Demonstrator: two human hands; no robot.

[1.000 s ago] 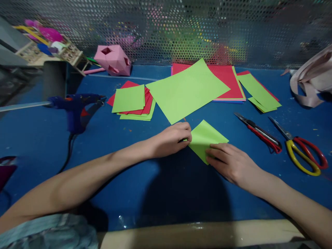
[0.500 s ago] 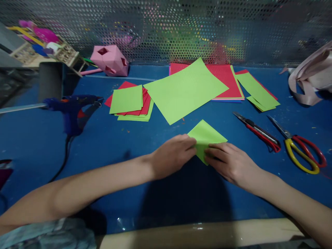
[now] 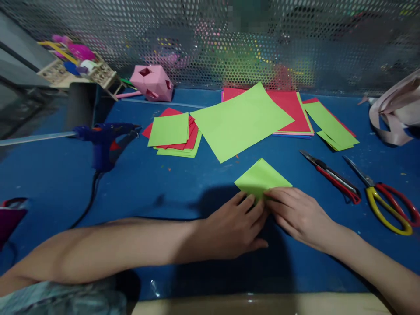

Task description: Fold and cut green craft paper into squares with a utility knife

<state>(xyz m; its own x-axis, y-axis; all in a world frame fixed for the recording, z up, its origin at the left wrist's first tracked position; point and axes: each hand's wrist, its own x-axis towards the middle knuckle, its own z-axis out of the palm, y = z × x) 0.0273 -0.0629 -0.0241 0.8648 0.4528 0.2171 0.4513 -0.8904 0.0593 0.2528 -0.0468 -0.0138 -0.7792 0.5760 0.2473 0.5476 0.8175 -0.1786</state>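
Note:
A folded piece of green paper [image 3: 263,176] lies on the blue table in front of me, one corner pointing away. My left hand [image 3: 234,227] rests fingertips on its near corner, fingers a little apart and the thumb held away from the paper. At its right side, my right hand [image 3: 300,214] has its fingers pressed together on the edge, thumb hidden beneath. The fingers of both hands nearly meet and cover the near corner.
Beyond lie a large green sheet [image 3: 243,120], red sheets [image 3: 287,109], a pile of green and red squares [image 3: 169,130] and green strips [image 3: 330,122]. Scissors [image 3: 374,192] and a utility knife [image 3: 331,175] are right; a glue gun [image 3: 103,146] and pink paper polyhedron [image 3: 151,83] left.
My left hand has moved from the paper's left edge to its near corner, its thumb now apart. My right hand stays on the right side. The whole view has shifted slightly.

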